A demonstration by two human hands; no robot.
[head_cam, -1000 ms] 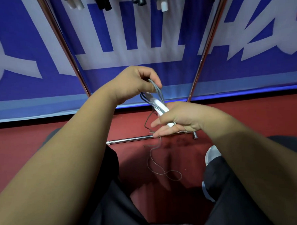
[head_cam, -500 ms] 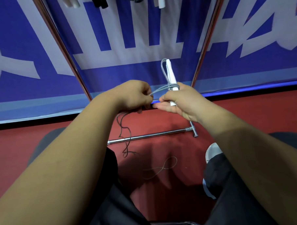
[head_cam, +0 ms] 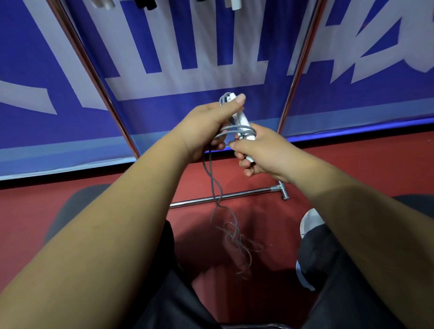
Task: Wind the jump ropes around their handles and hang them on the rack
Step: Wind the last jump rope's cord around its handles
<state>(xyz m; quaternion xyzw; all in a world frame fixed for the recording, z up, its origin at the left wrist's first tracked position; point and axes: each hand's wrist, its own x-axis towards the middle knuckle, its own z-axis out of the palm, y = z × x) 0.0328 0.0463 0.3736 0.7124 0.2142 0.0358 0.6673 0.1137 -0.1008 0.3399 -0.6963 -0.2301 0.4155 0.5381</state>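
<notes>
I see the blue and white banner (head_cam: pixel 206 53) behind the chrome rack (head_cam: pixel 95 77). The rack's top is cut off, and only the ends of hung handles (head_cam: pixel 235 0) show at the upper edge. Above the red floor (head_cam: pixel 360 163), the left hand (head_cam: pixel 204 125) curls round the upper part of the white handles (head_cam: pixel 242 121), with the thumb at the tip. The right hand (head_cam: pixel 265 152) grips their lower end. The grey cord (head_cam: pixel 215 179) loops around them, and its tail hangs blurred toward the floor. I cannot count the turns.

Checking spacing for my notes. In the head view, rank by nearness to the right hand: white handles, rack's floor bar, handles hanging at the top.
1. White handles, gripped in the right hand.
2. Floor bar, below it.
3. Hanging handles, far up at the top edge.
</notes>
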